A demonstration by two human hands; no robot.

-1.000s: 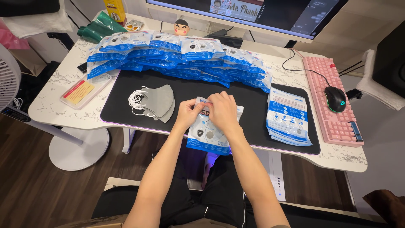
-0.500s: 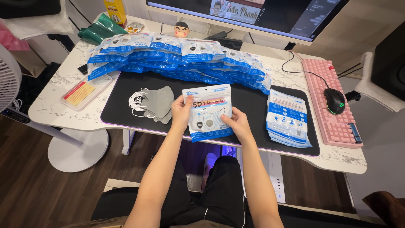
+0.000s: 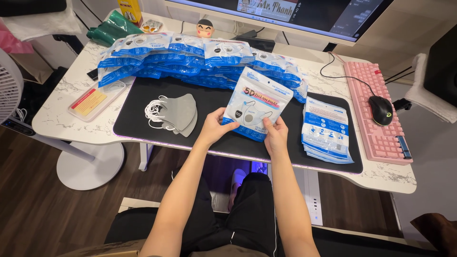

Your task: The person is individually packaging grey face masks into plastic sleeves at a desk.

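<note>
Both hands (image 3: 245,131) gripping a blue-white mask packet (image 3: 257,103) above the black desk mat (image 3: 214,97)

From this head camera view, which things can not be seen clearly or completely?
- Monitor: its upper part is cut off by the top edge.
- Fan: cut off by the left edge.
- Mask packet: the lower corners are covered by the left hand and right hand.
- Pile of packets: the lower ones are hidden by those on top.

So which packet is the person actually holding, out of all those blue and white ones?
Start at the black desk mat on the white marbled desk. Above its middle, the left hand and right hand grip one blue and white plastic mask packet by its lower corners. It alone is lifted and tilted up; the rest lie flat in stacks.
</note>
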